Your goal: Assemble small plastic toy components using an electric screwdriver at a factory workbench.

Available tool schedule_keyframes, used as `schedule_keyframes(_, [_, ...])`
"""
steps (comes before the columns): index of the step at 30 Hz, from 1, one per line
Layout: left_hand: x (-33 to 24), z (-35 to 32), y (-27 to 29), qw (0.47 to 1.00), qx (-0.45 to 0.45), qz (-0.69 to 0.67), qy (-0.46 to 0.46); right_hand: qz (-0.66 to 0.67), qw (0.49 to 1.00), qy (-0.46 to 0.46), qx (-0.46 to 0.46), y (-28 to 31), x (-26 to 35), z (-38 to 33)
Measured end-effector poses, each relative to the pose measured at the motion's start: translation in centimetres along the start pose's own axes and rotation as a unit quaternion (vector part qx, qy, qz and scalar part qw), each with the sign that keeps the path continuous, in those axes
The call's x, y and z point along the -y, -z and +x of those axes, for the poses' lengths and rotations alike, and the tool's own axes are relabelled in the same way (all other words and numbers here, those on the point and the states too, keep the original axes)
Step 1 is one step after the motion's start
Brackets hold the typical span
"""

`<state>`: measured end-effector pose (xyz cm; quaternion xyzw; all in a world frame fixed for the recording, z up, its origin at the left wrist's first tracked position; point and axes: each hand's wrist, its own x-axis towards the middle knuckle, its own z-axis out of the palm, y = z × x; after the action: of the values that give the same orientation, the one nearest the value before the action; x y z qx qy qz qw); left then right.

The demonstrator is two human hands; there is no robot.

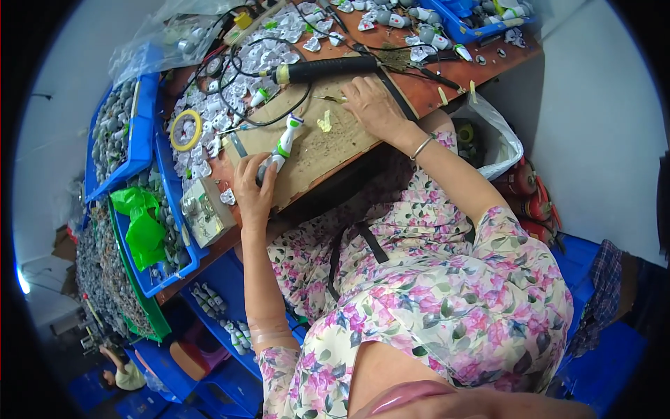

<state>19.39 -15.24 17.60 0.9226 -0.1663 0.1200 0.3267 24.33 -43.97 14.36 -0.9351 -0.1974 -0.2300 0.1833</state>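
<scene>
My left hand (252,187) is closed round the grey lower end of a small white handheld device (285,142) with green bands and a purple-rimmed top. The device leans over the left part of a brown cardboard sheet (342,143). Toward the sheet's far right edge, my right hand (377,108) rests with fingers bent. A thin pointed metal tool, like tweezers (328,99), sticks out at its fingertips; the grip itself is partly hidden. Beyond both hands lies a black electric screwdriver (328,69) with a cable. Yellow tape scraps (324,121) lie on the cardboard.
Many white plastic shells (269,59) cover the table's far left, with a yellow tape roll (186,130) among them. Blue bins (143,122) of grey parts stand left, beside a small box (207,211). Another blue bin (460,28) sits far right. A white bag (504,133) hangs right.
</scene>
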Motion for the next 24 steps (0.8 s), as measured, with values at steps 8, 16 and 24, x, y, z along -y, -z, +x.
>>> schedule_keyframes(8, [-0.6,-1.3,-1.4,0.994,-0.043,0.082,-0.051,0.136,0.991,0.012,-0.007,0.9,6.6,5.1])
schedule_keyframes(16, [0.4,-1.2,-2.3,0.989,-0.096,0.069,-0.089,0.17,0.962,0.033,0.213,-8.2,17.6,14.4])
schedule_keyframes(24, [0.9,-1.8,-1.0,0.997,-0.046,0.003,-0.057,0.002,0.993,0.107,-0.043,-4.6,8.4,13.3])
